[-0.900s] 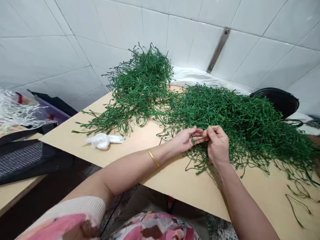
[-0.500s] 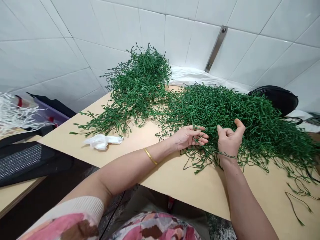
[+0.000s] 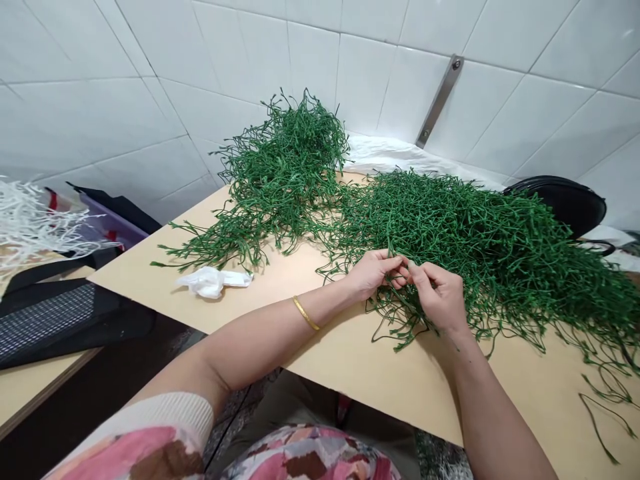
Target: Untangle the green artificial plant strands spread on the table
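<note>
A thick heap of thin green cords [image 3: 425, 213] with small knotted tips lies at the front of my hands. My left hand [image 3: 376, 273] is closed, its thumb and index finger pinching a green cord that crosses the fingers. Fingertip to fingertip with it, my right hand [image 3: 440, 293] is pinched shut at the same cord; the bit between its fingers is mostly hidden. Loose strands [image 3: 405, 327] hang and lie just below both hands. Further left, a second taller pile of green cords [image 3: 300, 153] joins the heap.
The pale board tabletop [image 3: 350, 367] carries a crumpled white tissue [image 3: 207, 283] on the left. White cords [image 3: 40, 220] and a black mesh item [image 3: 50, 320] occupy a surface at far left. Behind the heap stand a black round object [image 3: 565, 200] and a tiled wall [image 3: 310, 60].
My right hand has come left, from raised and apart to touching the left fingertips in a pinch. The left fingers have closed. The view has shifted slightly.
</note>
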### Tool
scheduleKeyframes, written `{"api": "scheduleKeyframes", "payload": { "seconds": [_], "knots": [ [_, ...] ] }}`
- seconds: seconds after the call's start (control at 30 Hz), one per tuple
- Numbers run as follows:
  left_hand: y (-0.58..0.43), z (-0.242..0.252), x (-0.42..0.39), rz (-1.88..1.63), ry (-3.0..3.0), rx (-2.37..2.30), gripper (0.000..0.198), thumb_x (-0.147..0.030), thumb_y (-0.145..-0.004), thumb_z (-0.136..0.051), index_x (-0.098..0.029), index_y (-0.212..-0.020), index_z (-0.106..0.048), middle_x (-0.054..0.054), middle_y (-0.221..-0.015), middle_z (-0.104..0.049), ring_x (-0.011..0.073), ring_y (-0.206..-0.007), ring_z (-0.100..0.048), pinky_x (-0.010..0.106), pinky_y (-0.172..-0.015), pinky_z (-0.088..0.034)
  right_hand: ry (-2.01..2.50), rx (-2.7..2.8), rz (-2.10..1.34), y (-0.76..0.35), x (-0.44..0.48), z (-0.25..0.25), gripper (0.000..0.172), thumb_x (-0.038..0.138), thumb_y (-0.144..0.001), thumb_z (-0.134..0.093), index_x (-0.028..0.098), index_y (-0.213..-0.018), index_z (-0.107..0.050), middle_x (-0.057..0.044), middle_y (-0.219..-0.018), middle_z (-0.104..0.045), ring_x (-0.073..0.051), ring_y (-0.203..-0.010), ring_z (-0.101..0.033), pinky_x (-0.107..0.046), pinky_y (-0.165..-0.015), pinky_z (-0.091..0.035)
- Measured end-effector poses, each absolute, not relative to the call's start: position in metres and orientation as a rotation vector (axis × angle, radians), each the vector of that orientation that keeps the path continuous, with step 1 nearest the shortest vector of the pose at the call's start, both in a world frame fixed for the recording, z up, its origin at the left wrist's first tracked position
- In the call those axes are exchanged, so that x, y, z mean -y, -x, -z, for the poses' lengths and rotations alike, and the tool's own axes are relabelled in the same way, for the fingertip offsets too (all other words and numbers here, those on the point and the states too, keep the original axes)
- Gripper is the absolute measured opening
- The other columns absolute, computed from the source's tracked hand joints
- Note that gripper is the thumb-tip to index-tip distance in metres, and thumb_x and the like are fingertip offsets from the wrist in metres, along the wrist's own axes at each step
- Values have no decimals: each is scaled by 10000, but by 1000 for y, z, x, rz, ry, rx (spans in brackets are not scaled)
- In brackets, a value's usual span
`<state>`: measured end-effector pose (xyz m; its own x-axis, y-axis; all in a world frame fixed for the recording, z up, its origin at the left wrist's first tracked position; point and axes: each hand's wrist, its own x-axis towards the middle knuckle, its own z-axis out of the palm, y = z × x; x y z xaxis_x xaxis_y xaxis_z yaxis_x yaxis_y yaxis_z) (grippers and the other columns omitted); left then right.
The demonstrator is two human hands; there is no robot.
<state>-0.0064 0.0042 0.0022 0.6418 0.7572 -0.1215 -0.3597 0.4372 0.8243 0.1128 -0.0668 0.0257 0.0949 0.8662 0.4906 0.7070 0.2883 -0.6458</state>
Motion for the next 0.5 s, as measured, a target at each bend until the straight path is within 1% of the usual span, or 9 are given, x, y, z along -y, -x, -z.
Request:
{"api": "scheduleKeyframes", "payload": {
  "seconds": [0.07,0.1,0.2,0.27,0.37,0.43,0.5],
  "knots": [
    [7,-5,-3,-768,-915,-559,151,-248,-713,-612,-107,-705,-559,12,-599,-573,52,-441,-479,199,-461,-374,1503,1682,-185,-112,64,-23,356,343,-832,-476,155,-534,-525,25,-499,-438,-78,-476,-377,-233,-489,-289],
    [8,-7,-2,-792,-952,-578,176,-266,-691,-632,-110,-675,-553,-1,-585,-555,37,-425,-437,186,-435,-329,1523,1677,-168,-112,63,-22,361,346,-842,-460,158,-541,-528,15,-517,-464,-85,-495,-400,-238,-504,-299],
    [11,-11,0,-871,-1036,-613,236,-304,-623,-688,-113,-620,-549,-55,-498,-429,5,-403,-285,182,-398,-172,1542,1651,-133,-113,61,-19,375,359,-860,-423,167,-558,-532,-10,-577,-514,-110,-562,-447,-254,-555,-329],
    [12,-12,1,-879,-1040,-594,234,-306,-608,-697,-111,-640,-573,-72,-482,-357,3,-414,-233,194,-407,-123,1529,1631,-161,-114,60,-18,382,373,-862,-415,171,-560,-533,-18,-603,-525,-121,-589,-461,-263,-580,-347],
    [12,-11,0,-824,-1020,-508,229,-286,-608,-695,-108,-733,-622,-60,-521,-395,7,-440,-260,193,-420,-133,1512,1529,-329,-115,58,-16,375,406,-861,-403,169,-632,-582,-34,-683,-579,-129,-627,-502,-268,-608,-385],
    [12,-9,0,-773,-1012,-464,264,-271,-591,-707,-112,-792,-642,-39,-572,-470,15,-468,-328,187,-434,-190,1469,1427,-445,-115,57,-15,348,421,-857,-404,169,-763,-627,-49,-813,-629,-138,-693,-542,-273,-649,-416],
    [12,-8,0,-711,-1025,-447,290,-277,-570,-724,-107,-790,-645,-11,-623,-534,28,-501,-400,190,-461,-264,1411,1323,-512,-114,56,-15,327,425,-844,-430,174,-858,-640,-57,-943,-641,-145,-758,-567,-279,-687,-436]
  ]
}}
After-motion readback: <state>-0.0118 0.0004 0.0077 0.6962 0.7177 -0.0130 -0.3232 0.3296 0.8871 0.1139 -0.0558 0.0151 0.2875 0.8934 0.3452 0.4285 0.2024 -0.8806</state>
